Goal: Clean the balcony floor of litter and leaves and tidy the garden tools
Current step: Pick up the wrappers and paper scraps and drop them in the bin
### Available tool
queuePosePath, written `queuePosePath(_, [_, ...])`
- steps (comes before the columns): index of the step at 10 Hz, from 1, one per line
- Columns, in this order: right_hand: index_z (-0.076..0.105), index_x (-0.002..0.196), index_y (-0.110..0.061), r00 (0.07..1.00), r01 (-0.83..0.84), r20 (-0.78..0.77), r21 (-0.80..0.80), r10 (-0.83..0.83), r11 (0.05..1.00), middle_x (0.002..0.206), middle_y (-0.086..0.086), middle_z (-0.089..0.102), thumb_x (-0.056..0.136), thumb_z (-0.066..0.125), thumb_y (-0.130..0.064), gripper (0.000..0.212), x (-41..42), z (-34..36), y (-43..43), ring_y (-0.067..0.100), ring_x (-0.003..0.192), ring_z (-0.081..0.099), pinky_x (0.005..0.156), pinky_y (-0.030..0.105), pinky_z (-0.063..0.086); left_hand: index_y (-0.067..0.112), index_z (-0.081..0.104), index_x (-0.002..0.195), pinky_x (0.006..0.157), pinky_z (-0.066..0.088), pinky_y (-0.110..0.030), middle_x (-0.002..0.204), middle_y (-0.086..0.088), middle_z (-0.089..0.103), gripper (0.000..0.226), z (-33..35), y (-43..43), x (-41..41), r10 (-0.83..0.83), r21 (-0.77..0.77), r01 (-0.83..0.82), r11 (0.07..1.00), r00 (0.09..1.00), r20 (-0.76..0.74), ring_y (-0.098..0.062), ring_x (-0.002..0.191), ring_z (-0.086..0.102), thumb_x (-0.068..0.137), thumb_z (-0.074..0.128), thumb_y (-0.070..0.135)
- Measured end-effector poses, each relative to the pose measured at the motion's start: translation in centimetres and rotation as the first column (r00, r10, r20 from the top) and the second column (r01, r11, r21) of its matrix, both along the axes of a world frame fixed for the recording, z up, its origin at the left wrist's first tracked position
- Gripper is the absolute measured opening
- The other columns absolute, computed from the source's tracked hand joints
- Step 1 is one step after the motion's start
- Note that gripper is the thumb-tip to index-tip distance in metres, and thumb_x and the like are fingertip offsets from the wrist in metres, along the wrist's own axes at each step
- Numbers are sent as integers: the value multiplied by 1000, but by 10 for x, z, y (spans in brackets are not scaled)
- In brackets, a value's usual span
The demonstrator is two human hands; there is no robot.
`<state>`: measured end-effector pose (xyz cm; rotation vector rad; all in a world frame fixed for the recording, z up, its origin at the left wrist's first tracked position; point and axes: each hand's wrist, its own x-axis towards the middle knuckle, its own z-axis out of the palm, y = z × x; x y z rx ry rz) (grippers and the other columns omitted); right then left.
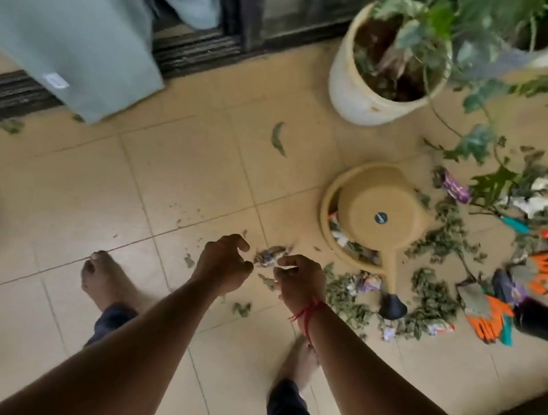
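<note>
**Beige tiles, litter in hand**

Red thread (pixel 308 311) circles the right wrist. The right hand (pixel 301 279) pinches a crumpled wrapper (pixel 270 257) above the floor (pixel 166 177). The left hand (pixel 224 263) curls at the wrapper's nine o'clock, and I cannot tell whether it grips. At three o'clock lie leaves (pixel 434 296) and orange gloves (pixel 490 316). At one o'clock a tan pot (pixel 370 198) sits overturned, its round dark sticker (pixel 380 217) unreadable. Farther, at twelve, stands a white planter (pixel 359 90). At ten hangs a curtain (pixel 65 9), its white label (pixel 56 81) blurred.
</note>
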<state>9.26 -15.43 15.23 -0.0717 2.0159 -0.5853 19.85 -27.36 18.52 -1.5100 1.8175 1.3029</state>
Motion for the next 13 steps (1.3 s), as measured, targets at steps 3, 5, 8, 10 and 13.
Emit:
queuePosePath(3, [64,71,-30,1000,-2,12,24,2,1000,84,2,72,71,62,-30,2,-96,-6,111,26,87,68,84,48,56,23,66,117,95,48,-27,123,0,66,35,-9,99,-99,-115,-40,116,992,993,27,-21,116,60,83,71,25])
queuePosePath(5, [67,76,-24,991,121,51,19,-122,992,87,7,69,79,63,-21,6,-139,4,150,28,83,65,74,39,56,18,67,115,79,43,-17,114,-1,70,32,-24,136,-142,-105,-33,105,994,994,16,-17,107,63,83,71,18])
queuePosePath(8, [62,69,-32,989,-149,-7,72,150,986,88,5,69,87,61,-16,24,-161,-41,164,26,82,65,79,42,56,16,69,119,94,51,-26,127,-3,67,34,-69,185,-146,-24,33,21,999,993,117,-22,116,62,86,64,12])
queuePosePath(10, [73,81,-15,967,-243,-74,25,244,970,89,9,73,81,62,-17,12,-149,-105,156,27,91,66,82,39,54,20,74,106,88,46,-23,119,1,70,22,-132,176,-124,261,-163,-233,959,948,182,-17,106,65,86,64,15])
queuePosePath(13, [73,82,-22,972,-203,-114,25,205,979,84,2,74,83,63,-19,10,-149,-210,135,22,83,70,80,36,57,15,61,122,72,42,-32,121,-9,59,37,-231,126,-104,164,-462,-43,886,960,226,-27,102,60,86,70,13])
